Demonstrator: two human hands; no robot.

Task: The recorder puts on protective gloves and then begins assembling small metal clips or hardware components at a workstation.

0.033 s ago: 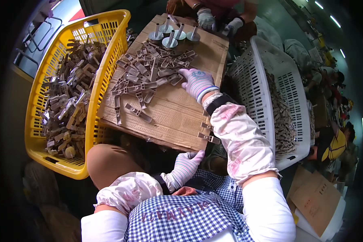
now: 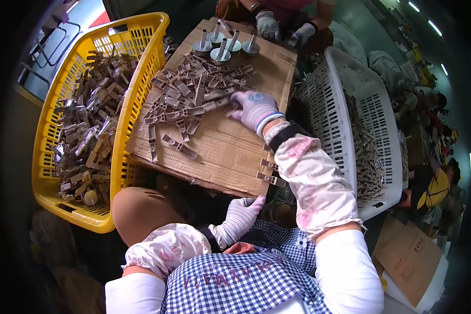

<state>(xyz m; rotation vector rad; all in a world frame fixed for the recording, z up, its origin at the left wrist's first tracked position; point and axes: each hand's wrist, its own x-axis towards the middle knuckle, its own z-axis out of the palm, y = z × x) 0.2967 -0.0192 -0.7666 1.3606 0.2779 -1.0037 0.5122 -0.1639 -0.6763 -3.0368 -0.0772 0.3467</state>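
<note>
Small brown-grey channel-shaped metal brackets (image 2: 179,90) lie in a loose heap on a cardboard-covered board (image 2: 230,152). My right hand (image 2: 255,109), in a striped knit glove, is at the heap's right edge, its thumb and fingers closed on one bracket. That bracket is partly hidden and blurred. Below the board's front edge is my left hand (image 2: 239,219), gloved alike, with its thumb up and its fingers curled; what they hold, if anything, is hidden. Two brackets (image 2: 270,179) lie at the board's front right corner, and another bracket (image 2: 179,146) rests apart at the heap's near side.
Several round metal discs with upright pegs (image 2: 221,55) stand at the board's far end. Beyond them are another person's gloved hands (image 2: 267,25). A yellow plastic basket (image 2: 121,157) full of brackets flanks the left; a white basket (image 2: 334,118) with more parts flanks the right.
My right hand has shifted slightly nearer and to the left, its fingers drawing together on a bracket at the heap's edge. My left hand has not visibly moved.
</note>
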